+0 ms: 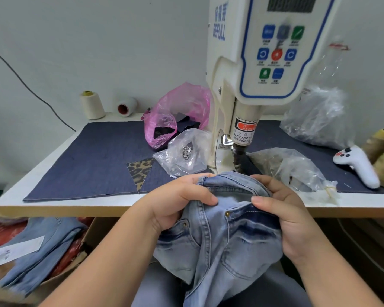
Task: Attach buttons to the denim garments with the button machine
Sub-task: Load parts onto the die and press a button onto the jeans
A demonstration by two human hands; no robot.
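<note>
I find both hands engaged on the denim garment, which lies bunched between them at the near edge of the table and hangs down toward my lap. The left hand grips the waistband on its left side, fingers curled over the top edge and thumb pressed on the face of the cloth. The right hand holds the waistband's right side in the same fashion, thumb lying flat along the seam. Two small brass rivets show at the pocket corners; I see no button on the band yet.

The button machine stands directly beyond the hands, its press head just above and behind the raised fold of waistband. The band's long axis runs left to right, across the line to the press. The head sits slightly right of centre between the hands, so I judge the right hand marginally nearer. In my assessment the coming move is a short push forward and up to seat the band under the head.

A clear bag of buttons lies just left of the machine base, nearer the left hand.
</note>
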